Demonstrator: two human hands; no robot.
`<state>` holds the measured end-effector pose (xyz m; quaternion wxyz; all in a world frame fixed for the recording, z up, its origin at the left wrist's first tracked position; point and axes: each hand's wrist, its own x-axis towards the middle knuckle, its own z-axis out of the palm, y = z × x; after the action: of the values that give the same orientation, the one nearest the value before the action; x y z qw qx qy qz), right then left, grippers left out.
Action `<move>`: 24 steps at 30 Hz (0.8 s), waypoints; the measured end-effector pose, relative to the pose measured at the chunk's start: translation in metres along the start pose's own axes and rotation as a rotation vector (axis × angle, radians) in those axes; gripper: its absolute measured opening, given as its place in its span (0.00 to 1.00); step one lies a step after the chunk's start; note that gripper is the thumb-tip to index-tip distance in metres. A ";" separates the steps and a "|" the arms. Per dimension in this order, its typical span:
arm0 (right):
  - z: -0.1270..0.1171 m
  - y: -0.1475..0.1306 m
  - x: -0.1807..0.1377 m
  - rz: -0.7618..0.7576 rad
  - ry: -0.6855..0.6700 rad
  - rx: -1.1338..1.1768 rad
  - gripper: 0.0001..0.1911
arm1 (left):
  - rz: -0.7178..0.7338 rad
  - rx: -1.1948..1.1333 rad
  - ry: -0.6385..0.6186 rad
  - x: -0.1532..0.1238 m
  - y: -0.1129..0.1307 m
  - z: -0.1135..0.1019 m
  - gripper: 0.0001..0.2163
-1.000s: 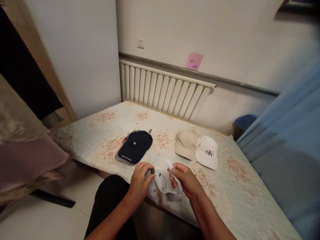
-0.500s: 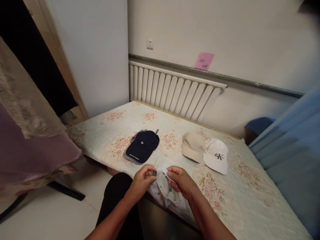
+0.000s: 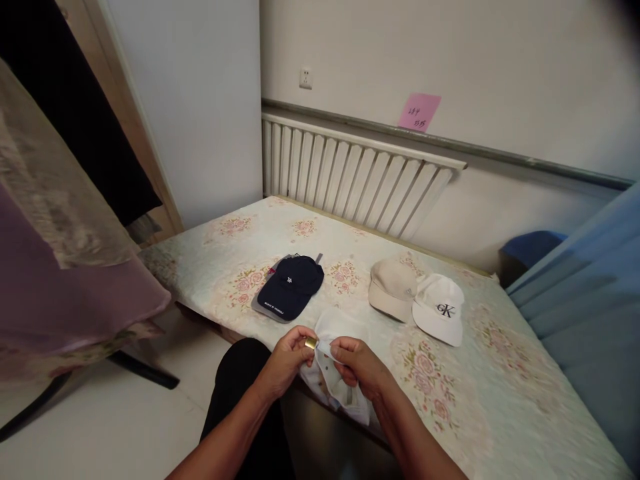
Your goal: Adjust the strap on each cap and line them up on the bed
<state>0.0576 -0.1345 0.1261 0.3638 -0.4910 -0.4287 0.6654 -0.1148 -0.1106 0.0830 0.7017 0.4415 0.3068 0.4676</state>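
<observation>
At the near edge of the covered bed, a white cap (image 3: pixel 341 325) lies with its inside partly showing below my hands. My left hand (image 3: pixel 289 360) pinches a gold-coloured buckle (image 3: pixel 311 343) at the cap's back. Close by on the right, my right hand (image 3: pixel 364 367) is closed on the pale strap (image 3: pixel 325 348) of the same cap. The strap's end meets the buckle; whether it is threaded through I cannot tell. Both hands hide part of the cap.
A navy cap (image 3: pixel 295 285) rests on a grey one at the left of the flowered cover (image 3: pixel 320 243). To the right sit a beige cap (image 3: pixel 393 288) and a white lettered cap (image 3: pixel 440 308). A radiator (image 3: pixel 340 170) runs along the wall; a blue curtain (image 3: pixel 585 313) hangs at right.
The gold buckle has turned and now catches the light. My right hand has brought the strap closer to it. The whole view has shifted slightly.
</observation>
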 end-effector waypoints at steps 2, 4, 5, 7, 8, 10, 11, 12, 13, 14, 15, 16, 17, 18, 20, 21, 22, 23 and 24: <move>0.001 0.002 0.000 0.010 -0.010 0.002 0.15 | -0.002 -0.026 -0.013 0.000 0.000 0.001 0.12; 0.002 0.003 0.001 0.020 -0.013 -0.001 0.15 | -0.003 -0.040 -0.018 -0.001 0.000 0.002 0.12; 0.003 0.003 0.001 0.024 -0.012 -0.001 0.15 | -0.003 -0.045 -0.021 -0.001 0.000 0.002 0.12; 0.003 0.004 0.001 0.032 -0.011 0.004 0.15 | -0.003 -0.060 -0.033 -0.001 -0.001 0.003 0.11; 0.003 0.004 0.001 0.035 -0.014 0.009 0.15 | -0.002 -0.070 -0.042 -0.001 -0.001 0.003 0.11; 0.002 0.004 0.002 0.037 -0.023 0.020 0.15 | 0.002 -0.088 -0.054 -0.002 -0.002 0.002 0.11; 0.002 0.004 0.002 0.036 -0.028 0.025 0.15 | 0.003 -0.095 -0.059 -0.002 -0.002 0.002 0.10; 0.002 0.005 0.002 0.037 -0.032 0.028 0.15 | 0.004 -0.100 -0.063 -0.002 -0.002 0.002 0.10; 0.002 0.005 0.002 0.037 -0.033 0.031 0.15 | 0.005 -0.102 -0.066 -0.001 -0.002 0.002 0.10; 0.002 0.005 0.002 0.037 -0.033 0.031 0.15 | 0.006 -0.103 -0.068 -0.001 -0.002 0.002 0.10; 0.003 0.005 0.003 0.039 -0.032 0.030 0.15 | 0.006 -0.101 -0.070 -0.001 -0.002 0.003 0.10; 0.003 0.005 0.003 0.042 -0.029 0.027 0.15 | 0.005 -0.098 -0.071 -0.002 -0.002 0.003 0.10; 0.003 0.005 0.003 0.044 -0.025 0.021 0.15 | 0.002 -0.091 -0.073 -0.002 -0.001 0.004 0.10; 0.004 0.005 0.003 0.043 -0.020 0.013 0.14 | -0.003 -0.083 -0.077 -0.002 -0.001 0.005 0.10; 0.006 0.005 0.003 0.035 -0.007 -0.011 0.14 | -0.013 -0.062 -0.088 -0.002 -0.002 0.006 0.10; 0.007 0.004 0.003 0.025 0.005 -0.030 0.14 | -0.017 -0.050 -0.092 -0.001 -0.002 0.006 0.10; 0.009 0.004 0.004 0.014 0.022 -0.055 0.13 | -0.018 -0.036 -0.096 -0.001 -0.002 0.006 0.10; 0.010 0.003 0.004 0.006 0.043 -0.082 0.13 | -0.017 -0.021 -0.099 -0.001 -0.003 0.006 0.10; 0.011 0.003 0.003 -0.001 0.063 -0.113 0.12 | -0.016 -0.005 -0.103 0.000 -0.003 0.006 0.10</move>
<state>0.0463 -0.1350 0.1238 0.3491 -0.5314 -0.4540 0.6242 -0.1086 -0.1134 0.0833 0.7213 0.4607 0.2725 0.4396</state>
